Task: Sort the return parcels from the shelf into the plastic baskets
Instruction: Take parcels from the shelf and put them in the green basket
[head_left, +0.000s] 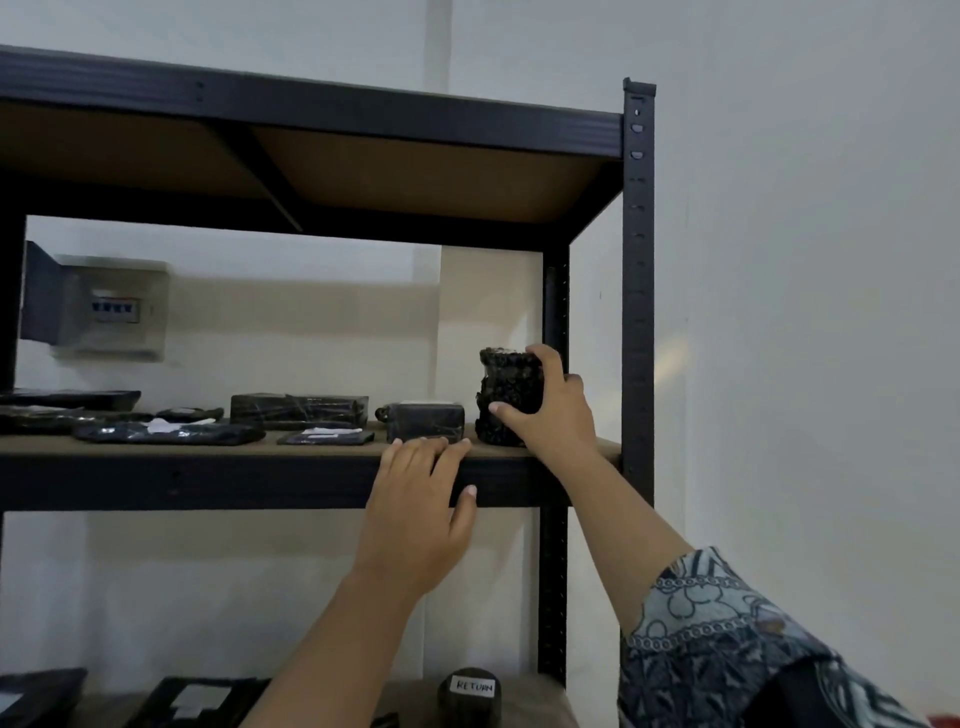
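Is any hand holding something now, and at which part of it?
The right hand grips the upright black parcel by its right side, thumb across the front. The left hand holds nothing; its fingers rest on the shelf edge.

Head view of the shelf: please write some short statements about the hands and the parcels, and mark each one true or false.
1. The right hand grips the tall black parcel at the right end of the shelf. True.
2. The left hand holds a parcel lifted off the shelf. False: its straight fingers rest on the shelf's front edge and hold nothing.
3. The round parcel below the shelf bears a label reading RETURN. True.
4. The tall black parcel lies flat. False: it stands upright on the shelf.
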